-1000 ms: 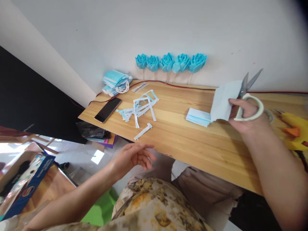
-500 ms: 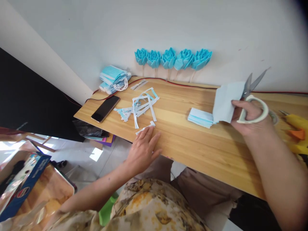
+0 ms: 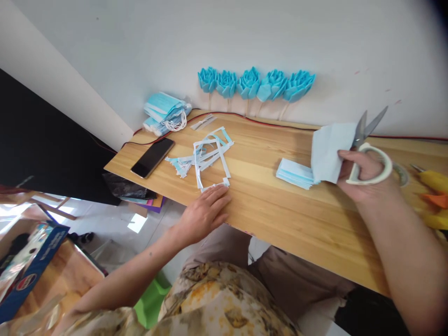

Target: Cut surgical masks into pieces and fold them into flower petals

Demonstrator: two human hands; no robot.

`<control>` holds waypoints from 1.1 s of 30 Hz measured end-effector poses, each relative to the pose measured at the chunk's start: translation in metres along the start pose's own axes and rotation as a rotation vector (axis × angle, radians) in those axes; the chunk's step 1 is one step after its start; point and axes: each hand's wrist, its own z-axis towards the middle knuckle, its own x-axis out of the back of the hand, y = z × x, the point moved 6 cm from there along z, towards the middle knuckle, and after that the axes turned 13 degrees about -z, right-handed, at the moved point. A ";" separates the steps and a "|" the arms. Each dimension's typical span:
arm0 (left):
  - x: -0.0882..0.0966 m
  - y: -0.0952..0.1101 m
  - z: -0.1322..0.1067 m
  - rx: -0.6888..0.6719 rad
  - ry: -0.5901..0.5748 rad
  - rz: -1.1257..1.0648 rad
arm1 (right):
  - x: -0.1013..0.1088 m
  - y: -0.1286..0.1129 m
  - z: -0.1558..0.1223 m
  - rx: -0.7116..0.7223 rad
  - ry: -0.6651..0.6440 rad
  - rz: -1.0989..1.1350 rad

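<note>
My left hand (image 3: pixel 206 210) lies flat at the table's front edge, fingers stretched out, its fingertips at the lowest of the cut white and pale-blue strips (image 3: pixel 208 156). In my right hand (image 3: pixel 362 175) are white-handled scissors (image 3: pixel 376 179), blades apart and pointing up and away. The same hand pinches a pale-blue sheet of mask fabric (image 3: pixel 331 151) between thumb and fingers. Just left of that sheet sits a small stack of pale-blue pieces (image 3: pixel 296 172), partly behind its lower corner.
Several blue fabric roses (image 3: pixel 249 84) on thin sticks lean against the wall. Folded face masks (image 3: pixel 164 112) and a phone (image 3: pixel 153 157) occupy the table's left end. A red-black cable (image 3: pixel 241 115) runs along the back. A yellow tool (image 3: pixel 434 182) lies far right, beside a tape roll (image 3: pixel 400 175).
My left hand has slid slightly, and its fingers are closer together near the strips. The scissors and sheet stay in my right hand. The view has shifted a little.
</note>
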 end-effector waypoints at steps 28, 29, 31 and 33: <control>0.120 -0.098 0.054 0.419 0.262 0.169 | 0.002 0.002 0.002 -0.017 0.000 -0.006; 0.119 -0.109 0.058 0.482 0.250 0.180 | 0.003 0.003 0.003 -0.023 -0.003 -0.009; 0.117 -0.129 0.067 0.588 0.221 0.175 | 0.005 0.004 0.005 -0.021 -0.011 -0.006; 0.113 -0.145 0.074 0.641 0.225 0.140 | 0.007 0.004 0.007 -0.007 -0.019 0.000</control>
